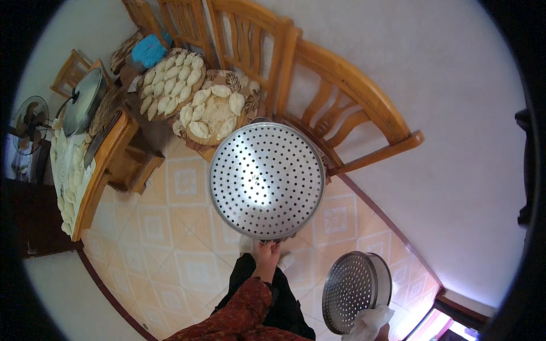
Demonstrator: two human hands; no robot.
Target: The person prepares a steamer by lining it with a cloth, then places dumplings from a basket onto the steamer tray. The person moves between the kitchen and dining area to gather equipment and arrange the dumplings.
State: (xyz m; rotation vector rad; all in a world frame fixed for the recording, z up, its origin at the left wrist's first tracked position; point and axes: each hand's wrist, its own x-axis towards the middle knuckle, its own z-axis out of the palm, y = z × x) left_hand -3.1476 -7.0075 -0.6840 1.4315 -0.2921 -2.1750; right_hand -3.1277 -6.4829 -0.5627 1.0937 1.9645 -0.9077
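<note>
My left hand [268,252] grips the near handle of a round metal steamer tray [266,181] with many holes, which lies before me over a chair seat. At the lower right, my right hand [382,331] holds a second perforated metal steamer tray [349,292], tilted on its side, together with a whitish translucent cloth or sheet [369,324]. Beyond the first tray, shaped dough dumplings [221,91] lie in a ring on a round board, with bare woven or floured surface at its middle. More dumplings [170,85] fill another round board beside it.
Wooden chairs [358,89] stand along the wall. On the left, a wooden table [91,192] bears more dough pieces [68,209], a large lidded pan [87,102] and a straw brush [106,111]. A fan [32,123] stands behind it. Tiled floor [192,264] surrounds my feet.
</note>
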